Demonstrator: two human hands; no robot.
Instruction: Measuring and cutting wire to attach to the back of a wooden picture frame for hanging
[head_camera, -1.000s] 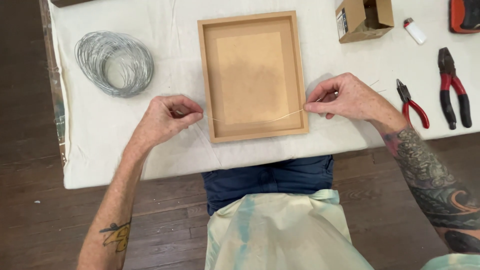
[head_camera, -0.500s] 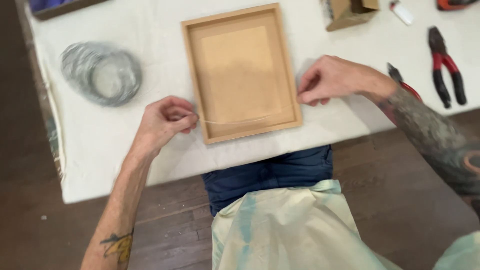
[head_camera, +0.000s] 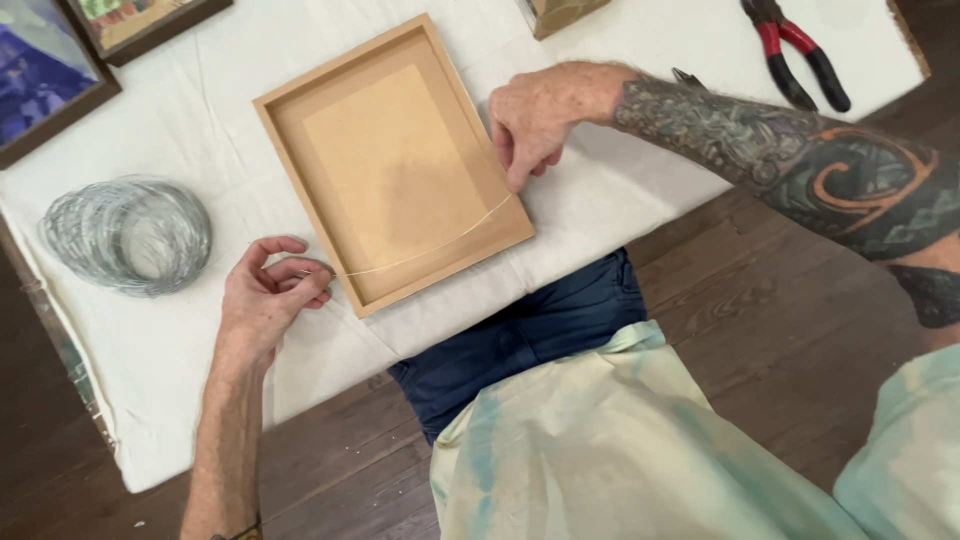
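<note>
I note the frame (head_camera: 392, 165) at centre is matt raw wood with a smooth fibreboard back. Thin bright metal wire (head_camera: 430, 250) crosses its six o'clock edge. The wire coil (head_camera: 127, 235) at nine o'clock is dull grey metal. The table cover (head_camera: 200, 330) is matt white cloth, lightly creased. The pliers (head_camera: 795, 50) at one o'clock have glossy red plastic grips.

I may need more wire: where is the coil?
In the head view, the wire coil lies on the white cloth at far left, just beyond the left hand.
</note>
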